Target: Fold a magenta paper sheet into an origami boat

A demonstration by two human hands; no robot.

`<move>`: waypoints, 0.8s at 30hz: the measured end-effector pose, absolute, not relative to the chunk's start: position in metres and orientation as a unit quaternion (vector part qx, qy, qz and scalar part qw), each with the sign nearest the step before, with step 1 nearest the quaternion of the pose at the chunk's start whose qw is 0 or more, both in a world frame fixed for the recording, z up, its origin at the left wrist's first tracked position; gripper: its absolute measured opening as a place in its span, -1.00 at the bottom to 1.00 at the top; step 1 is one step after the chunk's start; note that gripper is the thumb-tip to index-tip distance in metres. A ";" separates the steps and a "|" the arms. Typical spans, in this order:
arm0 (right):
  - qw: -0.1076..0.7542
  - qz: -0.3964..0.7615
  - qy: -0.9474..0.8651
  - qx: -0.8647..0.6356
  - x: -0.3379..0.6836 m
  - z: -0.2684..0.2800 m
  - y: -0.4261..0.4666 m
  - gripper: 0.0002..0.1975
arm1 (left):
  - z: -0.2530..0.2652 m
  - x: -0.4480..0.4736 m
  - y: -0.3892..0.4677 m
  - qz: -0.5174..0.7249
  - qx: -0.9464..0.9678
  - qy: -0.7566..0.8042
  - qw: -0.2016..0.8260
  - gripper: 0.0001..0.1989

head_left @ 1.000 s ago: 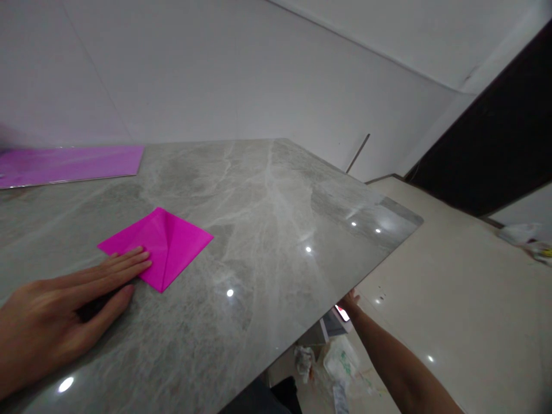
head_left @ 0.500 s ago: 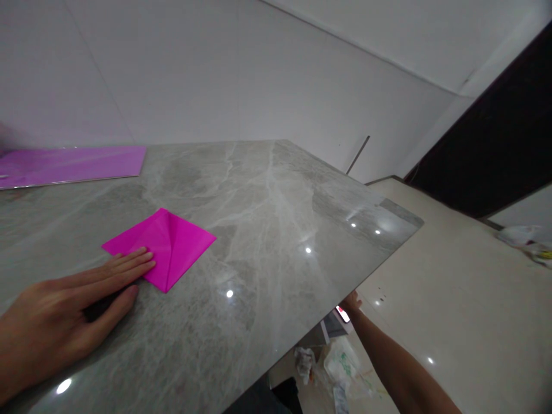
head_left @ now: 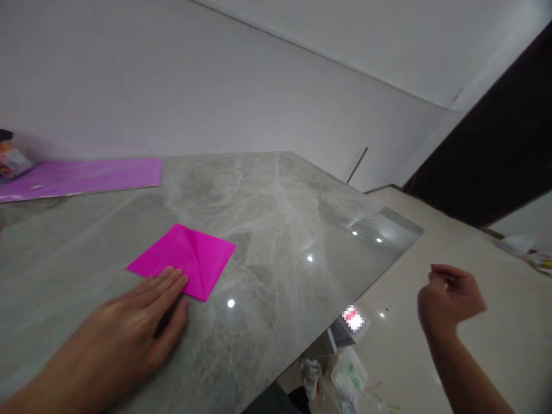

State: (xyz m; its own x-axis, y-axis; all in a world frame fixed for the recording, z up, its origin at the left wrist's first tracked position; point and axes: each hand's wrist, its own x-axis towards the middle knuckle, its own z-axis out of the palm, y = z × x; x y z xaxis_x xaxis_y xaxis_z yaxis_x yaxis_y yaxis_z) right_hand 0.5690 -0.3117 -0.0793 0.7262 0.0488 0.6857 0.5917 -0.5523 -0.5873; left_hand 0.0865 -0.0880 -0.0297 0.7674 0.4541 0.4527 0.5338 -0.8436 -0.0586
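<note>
A bright pink sheet of folded paper (head_left: 211,253) lies on the grey marbled tabletop (head_left: 276,287), roughly diamond-shaped with a crease running down toward its near corner. My left hand (head_left: 133,322) rests on its near edge, fingers stretched flat together and thumb apart, touching the paper without gripping it. Beyond the table's right edge, my right hand (head_left: 448,296) is raised above the floor, clear of the paper. Its fingers are curled in, and nothing shows in them.
A purple flat pack (head_left: 95,175) lies at the back left by the wall, with a dark-topped item (head_left: 12,158) beside it. Below the table edge are a lit screen, blurred out (head_left: 353,318), and plastic bags (head_left: 347,371). Pale floor extends to the right.
My right hand has come up and right from beside the table edge and now shows fully. The view has shifted slightly; my left hand stays on the paper.
</note>
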 end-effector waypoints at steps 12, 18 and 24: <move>0.171 0.102 -0.841 -0.503 0.292 0.019 -0.098 -0.75 | -0.005 0.090 -0.120 -0.089 -0.946 -0.275 0.146 -0.56; 0.102 0.106 -0.799 -0.583 0.274 0.000 -0.064 -0.67 | -0.004 0.088 -0.118 -0.086 -0.955 -0.260 0.113 -0.52; 0.042 0.080 -0.767 -0.635 0.253 0.011 -0.045 -0.54 | -0.019 0.092 -0.120 -0.116 -0.944 -0.289 0.108 -0.51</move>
State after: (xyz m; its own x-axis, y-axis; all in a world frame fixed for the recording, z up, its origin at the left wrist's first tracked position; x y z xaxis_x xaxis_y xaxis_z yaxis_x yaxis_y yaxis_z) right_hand 0.2531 -0.0448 0.0105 -0.1899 0.9811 -0.0375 0.9677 0.1806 -0.1758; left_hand 0.0919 -0.1199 -0.0195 0.8065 0.5199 0.2815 0.5701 -0.8100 -0.1372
